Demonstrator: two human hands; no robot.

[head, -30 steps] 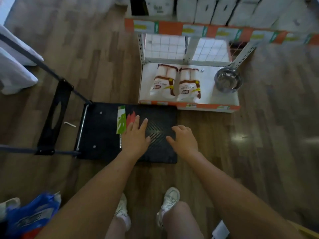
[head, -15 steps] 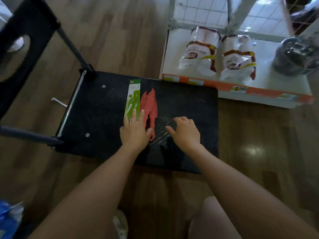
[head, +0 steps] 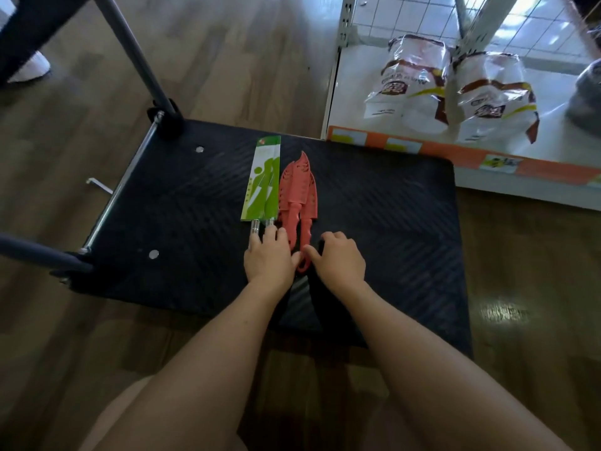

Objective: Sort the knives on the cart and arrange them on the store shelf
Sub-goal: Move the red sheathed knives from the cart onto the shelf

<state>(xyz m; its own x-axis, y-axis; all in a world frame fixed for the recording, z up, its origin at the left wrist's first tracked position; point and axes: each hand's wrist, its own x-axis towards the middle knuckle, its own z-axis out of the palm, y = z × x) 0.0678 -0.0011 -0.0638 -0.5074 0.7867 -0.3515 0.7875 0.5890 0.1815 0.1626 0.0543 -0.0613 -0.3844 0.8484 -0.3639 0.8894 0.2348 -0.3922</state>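
The knives lie on the cart, near the middle of its black ribbed deck, in two groups side by side. The green pack is a card sleeve with two silver handles poking out of its near end. Just to its right the red knives overlap one another in red sheaths, tips pointing toward the shelf and handles toward you.

Your left hand lies flat on the deck with its fingers straight. The fingertips cover the silver handles and the thumb reaches to the lower end of a red handle. It is relaxed and grips nothing.

Your right hand rests just right of the red handles, knuckles up and fingers curled. Its thumb meets the looped end of the nearest red handle. You cannot tell from here whether it has a hold on it.

The cart's handle bars rise at the left. A small metal piece lies on the wood floor beside that edge.

The white bottom shelf sits beyond the cart's far right corner, with an orange strip along its front. Two bags lie on it side by side, and a blurred grey object shows at the right edge. A white shoe shows at the far left.
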